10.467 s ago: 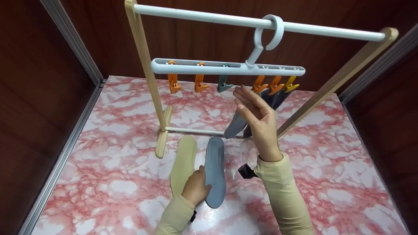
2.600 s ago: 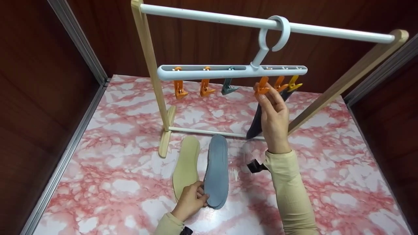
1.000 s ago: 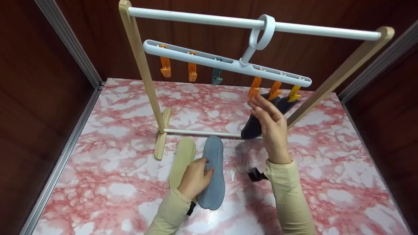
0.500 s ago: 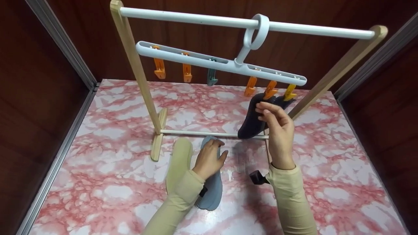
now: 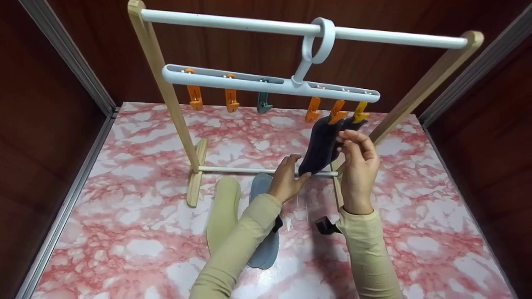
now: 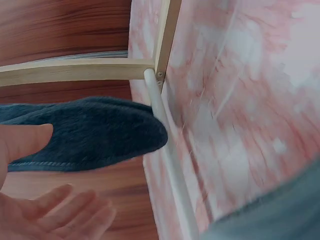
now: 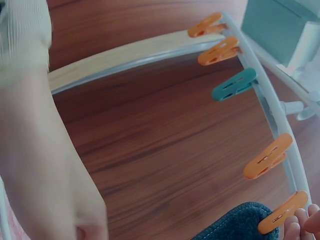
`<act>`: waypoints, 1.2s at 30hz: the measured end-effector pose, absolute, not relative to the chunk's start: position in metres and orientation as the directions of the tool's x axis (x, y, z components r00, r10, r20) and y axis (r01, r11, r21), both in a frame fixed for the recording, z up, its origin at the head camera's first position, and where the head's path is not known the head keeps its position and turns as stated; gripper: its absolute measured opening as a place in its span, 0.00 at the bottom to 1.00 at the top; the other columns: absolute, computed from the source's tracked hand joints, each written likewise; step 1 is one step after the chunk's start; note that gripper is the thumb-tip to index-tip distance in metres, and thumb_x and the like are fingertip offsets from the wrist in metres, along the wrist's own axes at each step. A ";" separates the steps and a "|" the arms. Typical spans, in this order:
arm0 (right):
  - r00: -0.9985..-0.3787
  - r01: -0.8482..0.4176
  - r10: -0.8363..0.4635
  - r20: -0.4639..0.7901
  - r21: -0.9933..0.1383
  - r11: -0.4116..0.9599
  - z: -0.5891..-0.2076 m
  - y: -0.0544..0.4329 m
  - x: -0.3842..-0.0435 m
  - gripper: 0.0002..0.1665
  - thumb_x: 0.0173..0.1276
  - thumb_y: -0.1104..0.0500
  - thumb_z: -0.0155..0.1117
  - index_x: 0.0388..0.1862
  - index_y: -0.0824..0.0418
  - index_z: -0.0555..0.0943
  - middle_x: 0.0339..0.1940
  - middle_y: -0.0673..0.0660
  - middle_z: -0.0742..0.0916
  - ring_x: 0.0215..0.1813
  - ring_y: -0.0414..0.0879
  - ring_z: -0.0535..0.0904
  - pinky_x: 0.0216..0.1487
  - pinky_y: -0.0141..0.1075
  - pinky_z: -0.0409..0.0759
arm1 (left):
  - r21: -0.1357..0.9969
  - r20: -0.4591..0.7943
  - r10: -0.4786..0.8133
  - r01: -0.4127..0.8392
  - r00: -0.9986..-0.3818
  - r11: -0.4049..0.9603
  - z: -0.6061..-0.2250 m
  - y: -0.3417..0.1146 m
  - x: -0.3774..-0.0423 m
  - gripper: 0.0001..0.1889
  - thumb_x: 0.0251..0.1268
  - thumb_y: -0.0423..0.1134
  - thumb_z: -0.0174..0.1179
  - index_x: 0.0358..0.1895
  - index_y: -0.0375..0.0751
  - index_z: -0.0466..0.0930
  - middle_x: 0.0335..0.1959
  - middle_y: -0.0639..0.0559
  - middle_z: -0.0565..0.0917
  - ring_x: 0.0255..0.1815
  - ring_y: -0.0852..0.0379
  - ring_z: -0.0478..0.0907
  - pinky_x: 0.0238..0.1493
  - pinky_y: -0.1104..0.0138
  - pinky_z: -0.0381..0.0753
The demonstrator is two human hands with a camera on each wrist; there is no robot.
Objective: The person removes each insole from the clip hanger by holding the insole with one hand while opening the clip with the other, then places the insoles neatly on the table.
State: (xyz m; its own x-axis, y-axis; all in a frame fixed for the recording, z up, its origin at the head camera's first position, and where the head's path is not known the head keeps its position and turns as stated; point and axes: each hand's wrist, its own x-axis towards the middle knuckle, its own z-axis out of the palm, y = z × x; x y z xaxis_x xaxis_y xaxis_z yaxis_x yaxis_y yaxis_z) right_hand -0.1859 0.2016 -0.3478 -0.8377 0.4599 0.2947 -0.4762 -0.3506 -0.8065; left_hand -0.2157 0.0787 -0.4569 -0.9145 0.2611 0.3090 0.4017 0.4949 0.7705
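Observation:
Two dark insoles hang from a white hanger (image 5: 232, 83), one dark insole (image 5: 320, 143) from an orange clip (image 5: 337, 111) and the other behind it from a yellow clip (image 5: 360, 112). My left hand (image 5: 287, 180) is at the lower end of the front insole. In the left wrist view its thumb (image 6: 30, 140) overlaps the insole and the other fingers are spread below. My right hand (image 5: 360, 170) is just under the clips, fingers loosely bent; in the right wrist view its fingertips (image 7: 295, 227) are right beside the orange clip.
Below lie grey insoles (image 5: 266, 253), one on another, and a yellowish insole (image 5: 224, 211) to their left. Other clips, two orange and a green clip (image 5: 264, 101), hang at the left, plus an orange clip (image 5: 312, 110) right of centre. A wooden rack (image 5: 166, 91) frames it.
The grey insole that hung from the centre-right orange clip now lies on the other grey one. My left hand has left the stack for the dark insole; my right has left that clip.

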 end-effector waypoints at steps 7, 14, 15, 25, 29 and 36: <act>-0.833 -0.470 0.469 0.293 -0.821 -0.323 -0.349 0.201 -0.187 0.14 0.65 0.77 0.48 0.35 0.67 0.82 0.33 0.57 0.86 0.37 0.47 0.81 0.36 0.31 0.76 | 0.820 0.266 0.244 0.352 -0.933 0.451 -0.458 0.093 -0.228 0.17 0.60 0.32 0.61 0.51 0.31 0.73 0.46 0.39 0.81 0.50 0.44 0.79 0.54 0.57 0.75; -0.843 -0.450 0.467 0.269 -0.827 -0.337 -0.351 0.203 -0.189 0.15 0.65 0.77 0.48 0.35 0.68 0.82 0.33 0.58 0.86 0.37 0.47 0.80 0.36 0.31 0.76 | 0.817 0.308 0.191 0.363 -0.932 0.448 -0.460 0.099 -0.229 0.08 0.59 0.27 0.58 0.42 0.30 0.76 0.37 0.39 0.82 0.40 0.45 0.81 0.46 0.57 0.77; -0.842 -0.452 0.467 0.270 -0.826 -0.337 -0.351 0.203 -0.189 0.15 0.65 0.77 0.48 0.36 0.68 0.82 0.33 0.58 0.86 0.37 0.47 0.80 0.37 0.31 0.76 | 0.819 0.308 0.192 0.362 -0.932 0.444 -0.460 0.099 -0.229 0.07 0.59 0.27 0.57 0.41 0.30 0.76 0.36 0.40 0.83 0.40 0.45 0.81 0.45 0.57 0.77; -0.804 -0.495 0.463 0.374 -0.852 -0.170 -0.351 0.210 -0.190 0.15 0.63 0.76 0.54 0.46 0.69 0.81 0.43 0.57 0.86 0.48 0.48 0.80 0.51 0.33 0.76 | 0.781 0.343 0.215 0.405 -0.914 0.476 -0.458 0.101 -0.225 0.07 0.60 0.28 0.56 0.41 0.30 0.77 0.36 0.39 0.84 0.40 0.44 0.83 0.43 0.57 0.79; -0.803 -0.502 0.442 0.399 -0.853 -0.143 -0.350 0.211 -0.192 0.17 0.63 0.75 0.57 0.51 0.70 0.80 0.48 0.57 0.85 0.53 0.51 0.79 0.56 0.34 0.75 | 0.750 0.388 0.215 0.443 -0.896 0.491 -0.457 0.099 -0.222 0.08 0.59 0.28 0.57 0.41 0.30 0.77 0.35 0.38 0.84 0.40 0.43 0.83 0.43 0.56 0.79; -0.774 -0.538 0.446 0.449 -0.838 -0.089 -0.346 0.213 -0.197 0.19 0.62 0.74 0.59 0.53 0.71 0.79 0.50 0.60 0.85 0.57 0.54 0.77 0.58 0.36 0.75 | 0.752 0.360 0.230 0.427 -0.904 0.502 -0.452 0.098 -0.221 0.06 0.60 0.28 0.57 0.39 0.31 0.77 0.34 0.40 0.83 0.39 0.45 0.82 0.43 0.57 0.79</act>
